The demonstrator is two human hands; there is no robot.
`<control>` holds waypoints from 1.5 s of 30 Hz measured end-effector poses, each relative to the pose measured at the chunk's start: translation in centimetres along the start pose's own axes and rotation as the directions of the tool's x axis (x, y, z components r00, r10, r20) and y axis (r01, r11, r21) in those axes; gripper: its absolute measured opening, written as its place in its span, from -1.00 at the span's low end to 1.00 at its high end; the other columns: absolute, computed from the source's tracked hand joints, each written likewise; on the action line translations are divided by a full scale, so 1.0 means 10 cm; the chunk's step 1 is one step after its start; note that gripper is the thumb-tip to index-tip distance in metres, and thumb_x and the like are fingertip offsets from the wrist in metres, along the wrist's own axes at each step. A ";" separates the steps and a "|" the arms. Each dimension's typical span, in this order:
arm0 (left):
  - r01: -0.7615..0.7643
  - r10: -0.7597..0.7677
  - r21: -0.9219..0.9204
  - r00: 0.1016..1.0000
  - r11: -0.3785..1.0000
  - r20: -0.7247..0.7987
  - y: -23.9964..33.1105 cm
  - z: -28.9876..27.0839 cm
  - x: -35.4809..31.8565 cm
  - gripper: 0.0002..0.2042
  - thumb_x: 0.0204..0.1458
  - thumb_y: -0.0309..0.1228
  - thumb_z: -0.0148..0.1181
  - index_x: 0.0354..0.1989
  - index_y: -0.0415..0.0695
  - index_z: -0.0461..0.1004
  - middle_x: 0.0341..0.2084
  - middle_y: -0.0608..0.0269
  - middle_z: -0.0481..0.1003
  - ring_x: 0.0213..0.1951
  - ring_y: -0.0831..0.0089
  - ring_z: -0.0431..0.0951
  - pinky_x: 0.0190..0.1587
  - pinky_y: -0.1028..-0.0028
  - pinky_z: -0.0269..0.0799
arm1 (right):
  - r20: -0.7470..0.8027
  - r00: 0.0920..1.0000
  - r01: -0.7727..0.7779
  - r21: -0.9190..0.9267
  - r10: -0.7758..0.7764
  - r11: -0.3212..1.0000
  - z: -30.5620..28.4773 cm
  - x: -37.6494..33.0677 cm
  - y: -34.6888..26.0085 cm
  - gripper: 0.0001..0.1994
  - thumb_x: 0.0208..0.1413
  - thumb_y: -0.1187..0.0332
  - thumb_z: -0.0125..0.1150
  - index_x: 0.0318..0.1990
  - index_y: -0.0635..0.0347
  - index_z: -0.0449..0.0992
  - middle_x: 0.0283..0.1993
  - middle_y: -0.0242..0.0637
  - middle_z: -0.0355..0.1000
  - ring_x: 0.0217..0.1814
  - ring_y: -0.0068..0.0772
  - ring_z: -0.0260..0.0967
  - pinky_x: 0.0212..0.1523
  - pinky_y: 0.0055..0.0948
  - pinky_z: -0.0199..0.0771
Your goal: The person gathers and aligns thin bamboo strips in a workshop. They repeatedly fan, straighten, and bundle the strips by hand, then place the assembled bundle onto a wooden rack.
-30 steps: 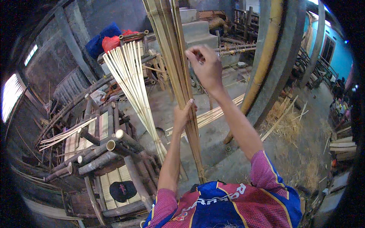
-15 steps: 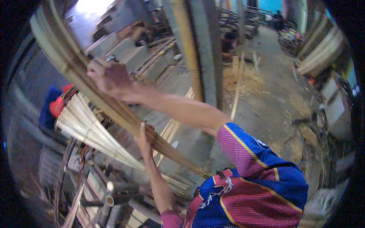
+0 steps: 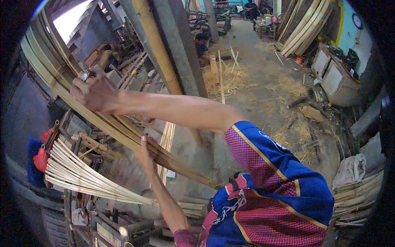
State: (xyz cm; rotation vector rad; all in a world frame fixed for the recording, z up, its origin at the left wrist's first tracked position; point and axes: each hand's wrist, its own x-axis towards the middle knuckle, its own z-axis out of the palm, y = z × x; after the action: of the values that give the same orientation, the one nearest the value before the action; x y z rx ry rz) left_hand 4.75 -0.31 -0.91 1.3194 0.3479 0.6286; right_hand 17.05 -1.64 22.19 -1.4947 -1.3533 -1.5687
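A long bundle of tan bamboo strips [image 3: 123, 133] slants from the upper left down to my waist, its near end by my shirt. My right hand [image 3: 96, 91] reaches across and is closed on the upper part of this bundle, knuckles up, with a shiny silver thing at its fingers. Lower down, my left hand [image 3: 146, 157] grips the bundle from below, thumb laid along its side; its other fingers are mostly hidden. Below and left of the held bundle, a second bundle of pale strips [image 3: 90, 175] fans out, narrowing toward me.
A concrete pillar [image 3: 181, 49] with a yellow bamboo pole [image 3: 158, 49] stands just ahead. Shavings [image 3: 226, 78] litter the floor beyond it. Tall strips [image 3: 306, 26] lean at the far right, near a cabinet [image 3: 333, 76]. Cut bamboo poles [image 3: 133, 228] lie at lower left.
My view has swung toward the right, so the pillar and floor appear farther left. Both hands keep their hold on the bamboo bundle.
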 end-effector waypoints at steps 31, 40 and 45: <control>-0.053 0.055 -0.039 0.997 0.998 0.052 0.08 -0.10 -0.04 -0.65 0.18 -0.16 0.24 -0.18 -0.27 0.50 -0.41 0.15 0.58 -0.36 0.41 0.62 -0.25 0.42 0.56 | 0.233 0.859 -0.504 0.545 0.456 0.670 -0.14 0.62 0.46 -0.61 -0.02 0.06 0.43 -0.29 0.25 0.56 -0.33 -0.18 0.55 -0.28 -0.32 0.51 -0.20 -0.32 0.50; -0.119 0.127 0.120 0.990 0.986 -0.055 0.26 0.12 -0.17 -0.68 0.16 -0.16 0.27 -0.32 -0.24 0.55 -0.50 0.22 0.58 -0.43 0.49 0.57 -0.35 0.47 0.48 | -0.100 0.655 -0.541 0.629 0.749 0.558 -0.05 0.45 0.11 -0.79 0.01 0.28 0.41 -0.30 0.24 0.65 -0.30 -0.20 0.56 -0.26 -0.31 0.50 -0.17 -0.35 0.45; -0.115 0.120 0.098 0.992 0.988 -0.045 0.17 0.10 -0.12 -0.66 0.16 -0.16 0.26 -0.30 -0.27 0.53 -0.48 0.18 0.58 -0.44 0.47 0.58 -0.34 0.44 0.49 | -0.204 0.625 -0.527 0.602 0.754 0.600 -0.08 0.44 -0.02 -0.81 0.10 0.32 0.35 -0.33 0.30 0.59 -0.37 -0.22 0.50 -0.33 -0.34 0.45 -0.24 -0.37 0.37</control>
State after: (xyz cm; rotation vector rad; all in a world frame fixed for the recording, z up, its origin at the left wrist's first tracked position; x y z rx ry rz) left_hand 4.00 -1.63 0.84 1.4251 0.3470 0.7531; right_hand 15.67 -1.27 26.45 -1.0317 -0.6940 -0.8837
